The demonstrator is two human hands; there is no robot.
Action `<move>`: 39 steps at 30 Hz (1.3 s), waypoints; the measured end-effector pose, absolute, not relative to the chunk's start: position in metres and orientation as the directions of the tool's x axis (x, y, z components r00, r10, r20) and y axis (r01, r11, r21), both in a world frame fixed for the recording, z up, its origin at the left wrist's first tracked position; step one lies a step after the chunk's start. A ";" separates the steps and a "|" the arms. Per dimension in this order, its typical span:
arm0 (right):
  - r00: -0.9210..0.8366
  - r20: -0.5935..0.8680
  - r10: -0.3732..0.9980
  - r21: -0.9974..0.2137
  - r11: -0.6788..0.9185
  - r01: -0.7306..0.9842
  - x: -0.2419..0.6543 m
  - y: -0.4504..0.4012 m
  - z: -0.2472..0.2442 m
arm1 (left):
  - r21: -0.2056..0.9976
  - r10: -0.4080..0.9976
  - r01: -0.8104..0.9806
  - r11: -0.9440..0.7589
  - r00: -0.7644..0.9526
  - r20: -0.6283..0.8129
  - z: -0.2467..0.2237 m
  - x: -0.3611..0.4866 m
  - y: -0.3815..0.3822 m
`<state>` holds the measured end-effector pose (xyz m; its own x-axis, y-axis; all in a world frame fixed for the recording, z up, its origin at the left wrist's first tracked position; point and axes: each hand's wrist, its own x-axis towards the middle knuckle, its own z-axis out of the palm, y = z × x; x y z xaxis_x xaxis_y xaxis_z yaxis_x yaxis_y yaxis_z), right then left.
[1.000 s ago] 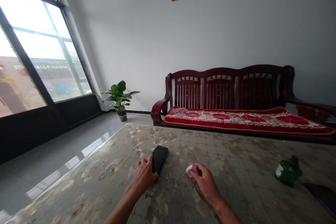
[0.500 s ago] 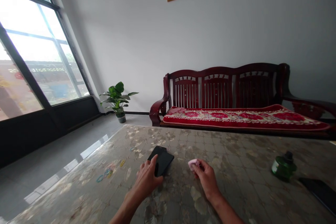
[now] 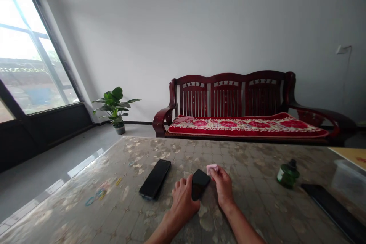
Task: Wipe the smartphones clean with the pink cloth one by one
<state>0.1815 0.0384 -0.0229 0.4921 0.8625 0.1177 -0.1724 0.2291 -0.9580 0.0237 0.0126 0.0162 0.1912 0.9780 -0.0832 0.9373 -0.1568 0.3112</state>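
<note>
My left hand (image 3: 186, 197) grips a small black phone (image 3: 201, 183) by its edges, its dark screen facing up, low over the table or on it. Between the thumb and fingers of my right hand (image 3: 223, 185) is a folded pink cloth (image 3: 212, 169), beside the phone's upper right corner. A larger black phone (image 3: 156, 179) lies face up on the table to the left of my left hand.
Colourful rubber bands (image 3: 98, 194) lie on the patterned tablecloth (image 3: 243, 206) at left. To the right are a green bottle (image 3: 288, 175) with a black cap, a long black object (image 3: 334, 207) and a clear plastic box (image 3: 350, 181). A wooden sofa (image 3: 228, 95) stands beyond.
My left hand has moved the small phone rightward, off the larger phone and close to the pink cloth. My right hand still holds the cloth. The view has turned somewhat to the right.
</note>
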 end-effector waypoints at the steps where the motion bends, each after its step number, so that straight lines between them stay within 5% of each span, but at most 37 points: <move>1: 0.492 0.124 0.862 -0.958 0.234 -0.168 0.182 0.040 -0.024 | 0.314 0.978 0.936 -0.159 0.192 -0.076 0.015 0.028 0.012; 13: 0.454 0.158 0.877 -0.970 0.223 -0.092 0.188 0.047 -0.036 | 0.358 0.978 0.915 -0.187 0.208 -0.021 0.003 0.061 -0.002; 22: 0.492 0.101 0.864 -0.970 0.195 -0.143 0.194 0.043 -0.035 | 0.495 0.878 0.784 -0.374 0.471 -0.083 0.012 0.027 -0.010; 27: 0.494 0.296 0.817 -0.953 0.219 0.208 0.206 0.043 -0.035 | 0.477 0.793 0.670 -0.569 0.600 0.103 -0.001 0.001 -0.008; 31: 0.279 0.508 0.815 -0.768 0.282 0.576 0.207 0.037 -0.029 | 0.442 0.768 0.655 -0.612 0.626 0.136 -0.006 0.000 -0.009; 39: -0.016 0.455 0.890 -0.564 0.302 0.769 0.204 0.022 -0.018 | 0.459 0.737 0.601 -0.655 0.643 0.209 -0.019 -0.003 -0.009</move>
<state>0.2043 0.0221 -0.0185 -0.0157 0.8903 0.4552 0.7685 0.3020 -0.5641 -0.0033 -0.0093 -0.0186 0.6432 0.7366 0.2092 0.6008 -0.6548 0.4586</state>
